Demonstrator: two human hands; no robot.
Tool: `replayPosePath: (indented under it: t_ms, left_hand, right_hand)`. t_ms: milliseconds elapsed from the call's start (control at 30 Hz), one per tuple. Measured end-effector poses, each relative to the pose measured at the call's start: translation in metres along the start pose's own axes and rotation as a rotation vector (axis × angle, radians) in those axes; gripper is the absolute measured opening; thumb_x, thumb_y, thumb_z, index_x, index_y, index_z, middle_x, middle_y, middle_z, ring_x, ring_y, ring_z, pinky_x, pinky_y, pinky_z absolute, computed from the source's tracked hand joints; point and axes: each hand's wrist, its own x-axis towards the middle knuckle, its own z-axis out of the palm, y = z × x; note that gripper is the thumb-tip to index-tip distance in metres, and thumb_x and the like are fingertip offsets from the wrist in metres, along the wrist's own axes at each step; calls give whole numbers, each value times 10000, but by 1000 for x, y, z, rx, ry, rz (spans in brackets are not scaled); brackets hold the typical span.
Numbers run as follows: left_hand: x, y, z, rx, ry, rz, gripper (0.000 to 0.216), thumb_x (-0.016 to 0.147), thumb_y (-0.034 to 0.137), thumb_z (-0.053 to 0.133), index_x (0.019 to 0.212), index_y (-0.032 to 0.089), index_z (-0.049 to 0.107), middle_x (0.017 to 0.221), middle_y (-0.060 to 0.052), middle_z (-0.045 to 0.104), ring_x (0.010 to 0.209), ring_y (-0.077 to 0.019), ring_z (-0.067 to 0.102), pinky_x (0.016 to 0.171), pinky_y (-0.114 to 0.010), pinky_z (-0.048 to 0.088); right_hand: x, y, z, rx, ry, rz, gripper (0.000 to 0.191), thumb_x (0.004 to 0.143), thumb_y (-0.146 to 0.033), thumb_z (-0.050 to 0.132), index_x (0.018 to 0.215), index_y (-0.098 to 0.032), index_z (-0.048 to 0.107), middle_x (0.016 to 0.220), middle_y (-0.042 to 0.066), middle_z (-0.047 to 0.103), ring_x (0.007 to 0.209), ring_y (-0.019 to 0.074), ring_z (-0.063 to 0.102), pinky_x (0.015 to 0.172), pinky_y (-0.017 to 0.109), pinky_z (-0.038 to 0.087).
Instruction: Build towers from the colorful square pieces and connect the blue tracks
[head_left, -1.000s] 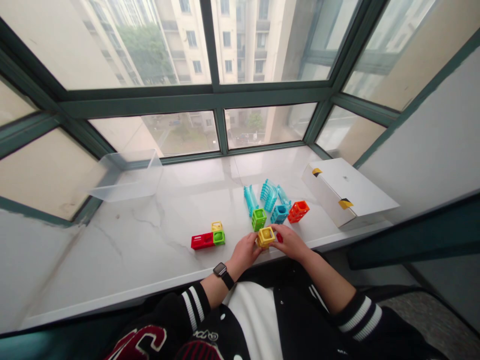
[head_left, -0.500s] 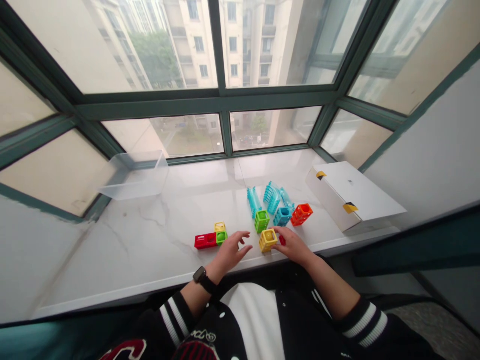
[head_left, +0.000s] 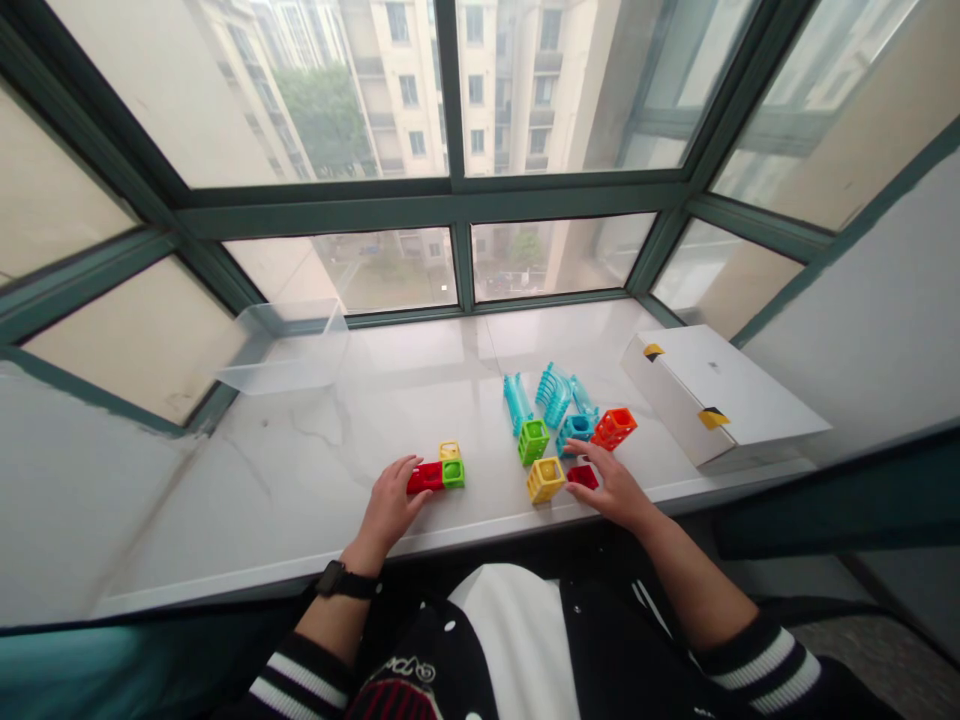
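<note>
Where red block [head_left: 430, 476] lies, left hand [head_left: 391, 502] arrived

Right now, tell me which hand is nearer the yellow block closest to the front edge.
Right. The right hand is just right of the yellow block; the left hand is farther off to its left, at the long red block.
</note>
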Motion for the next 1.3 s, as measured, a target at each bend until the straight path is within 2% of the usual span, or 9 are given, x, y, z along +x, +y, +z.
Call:
replayPosePath:
  t_ms: [233,300,400,500,633,833,967,1200,1300]
  left_hand:
    - [1,-6,5,0,-35,13,415,894,209,600,1284,253,736,1340,-119,702,1242,-330,644,1135,-563,513]
    - [1,-7,6,-10,-25,13,403,900,204,593,1262,269,755,1328,-111,708,1234,-324,650,1132,-559,518]
    - [0,-6,7,-27,-14,6,387,907,196,598,1237,293,775,1310,-99,716,1226,-313,657,1126,-550,523]
    - [-2,-2,9,-33,5,-13,385,922,195,603,1252,296,774,1318,-99,713,1234,-310,655,1133,-543,514]
    - [-4,4,11,-32,17,-47,374,925,171,593,1229,275,784,1325,-99,706,1216,-299,653,1128,-532,516]
    - [-6,8,11,-12,-13,-39,364,922,137,583,1163,280,815,1273,-101,711,1164,-276,656,1093,-509,535]
    - [-8,9,11,-18,-16,-32,346,940,151,578,1145,291,819,1258,-96,705,1149,-273,655,1088,-504,536]
    - [-18,7,8,-31,58,-91,479,934,200,589,1391,304,685,1263,-94,693,1165,-307,631,1093,-512,524]
    - [-26,-6,0,-53,126,-155,447,943,275,608,1386,267,668,1277,-108,693,1182,-328,632,1120,-564,501]
  right_hand:
    - [8,-62,-9,-84,351,-199,407,987,-275,645,1393,-268,623,1210,119,732,1151,309,693,1060,529,559]
    - [18,-88,1,-55,310,-302,354,991,-230,618,1339,-281,664,1158,111,737,1090,297,706,1001,507,589]
    - [39,-122,23,-2,102,-485,352,994,-191,605,1317,-305,687,1125,78,748,1017,254,711,928,437,610]
    - [59,-142,54,-15,-75,-521,325,1004,-214,619,1314,-282,690,1192,84,748,1079,248,699,958,415,599]
    - [75,-141,106,-172,-339,-390,388,963,-273,709,1348,-222,684,1349,138,698,1257,312,647,1086,485,549]
    - [76,-119,171,-408,-551,-185,839,890,-351,808,1607,-119,440,1691,247,378,1540,419,396,1220,559,424]
    - [73,-118,182,-442,-597,-145,882,885,-347,805,1632,-112,399,1741,240,273,1608,420,269,1269,566,346]
    - [70,-120,184,-494,-602,-119,906,879,-355,796,1648,-133,371,1755,229,244,1606,423,271,1249,587,353]
    - [69,-119,188,-501,-617,-116,925,872,-348,799,1656,-138,357,1759,229,227,1613,426,253,1250,596,344]
